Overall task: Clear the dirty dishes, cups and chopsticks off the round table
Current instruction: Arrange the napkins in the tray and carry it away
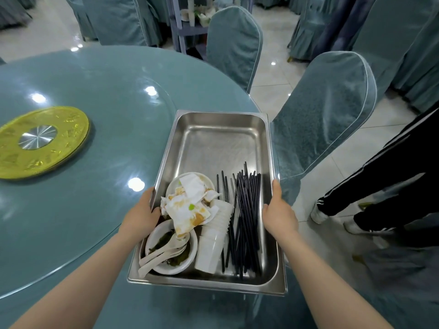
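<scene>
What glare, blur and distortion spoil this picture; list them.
Head view: bright ceiling-light spots glare on the glossy round table; the steel tray shows a soft sheen; wide-angle bending curves the table edge and chair covers; the cart at the back is soft; left hand and right hand stay fairly sharp.

Head view (wide-angle), facing forward-down — close over tray [215, 124]
</scene>
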Demonstrator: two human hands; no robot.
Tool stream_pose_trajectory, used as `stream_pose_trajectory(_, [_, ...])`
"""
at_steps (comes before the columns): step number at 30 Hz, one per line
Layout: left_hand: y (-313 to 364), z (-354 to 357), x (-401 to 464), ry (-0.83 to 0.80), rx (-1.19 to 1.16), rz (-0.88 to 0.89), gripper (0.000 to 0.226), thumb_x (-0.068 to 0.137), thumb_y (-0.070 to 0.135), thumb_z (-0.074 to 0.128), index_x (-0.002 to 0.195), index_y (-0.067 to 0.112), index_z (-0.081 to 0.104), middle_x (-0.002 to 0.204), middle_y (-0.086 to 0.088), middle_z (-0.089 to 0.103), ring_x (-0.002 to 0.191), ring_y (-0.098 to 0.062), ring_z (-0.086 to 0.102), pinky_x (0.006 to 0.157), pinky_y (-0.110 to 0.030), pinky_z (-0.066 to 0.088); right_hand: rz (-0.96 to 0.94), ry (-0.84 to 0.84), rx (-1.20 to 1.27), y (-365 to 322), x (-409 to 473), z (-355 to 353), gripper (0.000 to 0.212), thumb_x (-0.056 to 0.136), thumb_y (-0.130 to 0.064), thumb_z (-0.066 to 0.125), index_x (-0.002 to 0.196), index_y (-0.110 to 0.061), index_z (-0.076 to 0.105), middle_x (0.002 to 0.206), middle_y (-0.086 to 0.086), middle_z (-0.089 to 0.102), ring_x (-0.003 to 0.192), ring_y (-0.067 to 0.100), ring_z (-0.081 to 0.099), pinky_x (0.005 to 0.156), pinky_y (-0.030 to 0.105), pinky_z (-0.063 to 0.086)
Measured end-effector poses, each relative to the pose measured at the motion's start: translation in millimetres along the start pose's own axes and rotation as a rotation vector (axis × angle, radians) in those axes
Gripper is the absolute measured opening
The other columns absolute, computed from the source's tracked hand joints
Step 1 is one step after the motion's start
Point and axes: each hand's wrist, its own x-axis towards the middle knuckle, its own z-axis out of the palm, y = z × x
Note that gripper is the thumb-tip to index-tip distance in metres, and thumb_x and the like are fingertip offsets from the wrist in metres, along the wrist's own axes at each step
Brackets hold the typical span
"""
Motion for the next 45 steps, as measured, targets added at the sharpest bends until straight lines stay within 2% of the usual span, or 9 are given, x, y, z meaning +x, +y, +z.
stream_pose_trajectory(4, [-1.1, 5.4, 5.7, -0.047, -0.031, 0.014, 0.061, 0.096, 0.018, 0.040, 0.150, 0.028, 0.012, 0.095, -0.005, 0.060, 0.065, -0.017, 0.054, 0.058, -0.029, 0.040, 0.016, -0.015, -0.019, -5.4, 17.8, -2.0, 0.080, 0.092, -0.013, 0.042, 0.147, -0.036, -0.012, 0.072, -0.001, 0.051, 0.061, 0.016, 0.049, 0.055, 0.031, 0.038])
stream_pose_trajectory(9, [-6.2, 11.8, 1.6, -0.052, -0.136, 0.024, 0.065, 0.098, 0.018, 0.034, 0.150, 0.040, 0.003, 0.139, -0.003, 0.051, 0.090, -0.025, 0.056, 0.079, -0.029, 0.037, 0.004, -0.030, -0.024, -5.0, 20.5, -2.2, 0.083, 0.094, -0.014, 0.040, 0.144, -0.040, -0.021, 0.073, 0.006, 0.060, 0.062, 0.022, 0.057, 0.053, 0.031, 0.043])
stream_pose_trajectory(16, [-17.4, 20.1, -29.3, -0.058, -0.135, -0.041, 0.065, 0.096, 0.025, 0.036, 0.148, 0.045, 0.003, 0.107, 0.001, 0.058, 0.071, -0.018, 0.052, 0.075, -0.037, 0.046, -0.006, -0.013, 0.065, 8.0, -12.3, -3.5, 0.079, 0.092, -0.016, 0.042, 0.148, -0.041, -0.008, 0.062, 0.002, 0.052, 0.054, 0.018, 0.049, 0.043, 0.025, 0.027])
stream_pose_trajectory(21, [-26.5, 22.0, -66.6, -0.061, -0.143, -0.037, 0.065, 0.098, 0.024, 0.037, 0.149, 0.045, 0.002, 0.109, -0.003, 0.066, 0.069, -0.019, 0.056, 0.067, -0.033, 0.045, 0.032, -0.005, 0.126, 25.1, -56.0, 5.1, 0.076, 0.092, -0.019, 0.043, 0.148, -0.046, -0.001, 0.065, 0.000, 0.052, 0.054, 0.015, 0.049, 0.044, 0.025, 0.032])
stream_pose_trajectory(27, [-46.3, 19.8, -139.0, 0.031, -0.181, 0.020, 0.059, 0.094, 0.019, 0.042, 0.146, 0.039, 0.022, 0.071, -0.004, 0.062, 0.061, -0.018, 0.057, 0.054, -0.029, 0.040, 0.017, 0.054, 0.316, 46.9, -125.9, 11.7, 0.070, 0.092, -0.011, 0.049, 0.150, -0.038, 0.018, 0.101, 0.012, 0.068, 0.079, 0.025, 0.064, 0.076, 0.041, 0.056])
stream_pose_trajectory(31, [-62.9, 9.4, -181.9, 0.033, -0.206, 0.062, 0.057, 0.094, 0.023, 0.043, 0.146, 0.039, 0.024, 0.091, -0.003, 0.067, 0.066, -0.012, 0.055, 0.063, -0.030, 0.040, 0.023, 0.076, 0.319, 57.5, -178.9, 6.3, 0.068, 0.092, -0.012, 0.050, 0.148, -0.040, 0.023, 0.083, 0.002, 0.065, 0.067, 0.016, 0.060, 0.058, 0.028, 0.048])
stream_pose_trajectory(35, [-69.2, -6.4, -214.2, 0.059, -0.206, 0.135, 0.058, 0.093, 0.027, 0.046, 0.145, 0.043, 0.026, 0.106, 0.000, 0.066, 0.065, -0.004, 0.050, 0.063, -0.028, 0.038, 0.006, 0.134, 0.374, 65.2, -232.1, -6.8, 0.066, 0.090, -0.008, 0.050, 0.145, -0.039, 0.032, 0.108, -0.003, 0.066, 0.072, 0.002, 0.057, 0.058, 0.015, 0.041])
stream_pose_trajectory(41, [-38.8, -28.8, -251.5, 0.059, -0.227, 0.359, 0.055, 0.091, 0.029, 0.052, 0.142, 0.040, 0.034, 0.137, 0.006, 0.054, 0.118, -0.024, 0.055, 0.080, -0.028, 0.038, 0.015, 0.270, 0.435, 92.1, -306.4, -55.5, 0.067, 0.088, -0.006, 0.051, 0.140, -0.047, 0.037, 0.100, -0.018, 0.065, 0.072, -0.007, 0.059, 0.054, 0.008, 0.039])
stream_pose_trajectory(45, [10.9, -28.4, -273.1, 0.000, -0.272, 0.490, 0.056, 0.090, 0.023, 0.053, 0.143, 0.034, 0.037, 0.143, 0.004, 0.048, 0.129, -0.023, 0.046, 0.095, -0.034, 0.038, 0.082, 0.396, 0.439, 123.5, -349.8, -107.3, 0.066, 0.087, -0.006, 0.053, 0.143, -0.039, 0.038, 0.108, -0.008, 0.067, 0.072, -0.004, 0.057, 0.060, 0.010, 0.042])
